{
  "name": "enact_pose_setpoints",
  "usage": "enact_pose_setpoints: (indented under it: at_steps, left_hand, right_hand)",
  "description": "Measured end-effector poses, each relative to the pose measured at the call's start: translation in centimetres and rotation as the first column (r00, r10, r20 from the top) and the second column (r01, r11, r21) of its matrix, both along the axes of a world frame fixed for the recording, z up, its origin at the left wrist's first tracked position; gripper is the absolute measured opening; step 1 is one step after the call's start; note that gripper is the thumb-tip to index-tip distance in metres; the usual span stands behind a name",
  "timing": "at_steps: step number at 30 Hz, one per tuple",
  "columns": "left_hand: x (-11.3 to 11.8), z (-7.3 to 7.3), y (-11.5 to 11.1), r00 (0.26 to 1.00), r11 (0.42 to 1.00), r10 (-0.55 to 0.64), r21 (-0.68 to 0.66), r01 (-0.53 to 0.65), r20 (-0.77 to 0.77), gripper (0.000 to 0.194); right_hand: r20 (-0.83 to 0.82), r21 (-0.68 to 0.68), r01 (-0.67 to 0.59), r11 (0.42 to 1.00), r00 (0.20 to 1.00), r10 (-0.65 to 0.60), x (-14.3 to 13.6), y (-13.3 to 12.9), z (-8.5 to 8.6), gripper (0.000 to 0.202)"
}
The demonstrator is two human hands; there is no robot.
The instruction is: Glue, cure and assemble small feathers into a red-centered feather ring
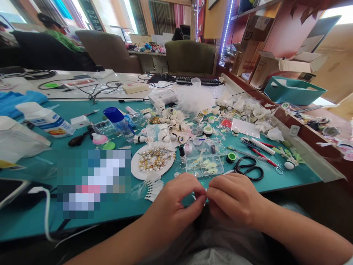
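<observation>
At the table's front edge my left hand [183, 198] and my right hand [234, 197] meet, fingertips almost touching. Both are closed in a pinch; whatever lies between the fingers is too small to name. Just beyond them sits a clear compartment box [204, 166] with pale green pieces. Black-handled scissors [249, 168] lie past my right hand, beside a small green-filled pot [231, 157]. Left of the box is a white plate [135, 167] of pearl and gold beads. A fan of white shuttlecock feathers [154, 189] rests near my left wrist.
Several shuttlecocks [289, 164] and loose feathers cover the back of the green mat [298, 180]. A blue-capped bottle [118, 123] and a white carton [46, 119] stand at left. Red-handled tools [266, 158] lie at right. A teal bin [293, 92] is at far right. A person [59, 33] sits beyond.
</observation>
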State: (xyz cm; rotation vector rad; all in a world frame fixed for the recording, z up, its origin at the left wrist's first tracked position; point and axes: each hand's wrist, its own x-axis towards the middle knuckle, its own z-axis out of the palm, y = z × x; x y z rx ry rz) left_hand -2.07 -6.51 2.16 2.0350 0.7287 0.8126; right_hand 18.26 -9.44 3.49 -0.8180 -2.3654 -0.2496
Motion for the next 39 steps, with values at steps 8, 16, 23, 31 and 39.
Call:
enact_pose_setpoints:
  at_steps: [8, 16, 23, 31, 39]
  left_hand:
    - [0.1, -0.1, 0.0, 1.000, 0.999, -0.014, -0.038, 0.015, 0.024, 0.015]
    - [0.1, 0.5, -0.1, 0.999, 0.994, -0.043, -0.101, 0.045, 0.015, 0.015]
    - [0.1, 0.5, -0.4, 0.994, 0.999, 0.002, -0.048, 0.003, 0.112, 0.015]
    - [-0.1, 1.7, -1.1, 0.975, 0.999, 0.003, -0.041, 0.006, 0.224, 0.016]
    - [0.1, 1.0, -1.8, 0.964, 0.958, 0.038, 0.266, -0.111, 0.265, 0.012]
  right_hand:
    - [-0.010, -0.037, -0.015, 0.999, 1.000, 0.014, 0.0, 0.0, -0.3, 0.017]
    - [0.004, -0.036, -0.101, 0.994, 0.995, 0.101, 0.0, 0.3, -0.4, 0.015]
    - [-0.002, -0.003, -0.092, 0.996, 0.996, 0.092, 0.5, 0.7, -0.2, 0.015]
    - [-0.025, -0.220, 0.034, 0.975, 0.999, -0.040, 0.9, 3.8, 3.5, 0.014]
    - [0.448, -0.320, 0.304, 0.897, 0.883, -0.140, -4.0, 16.8, 6.4, 0.025]
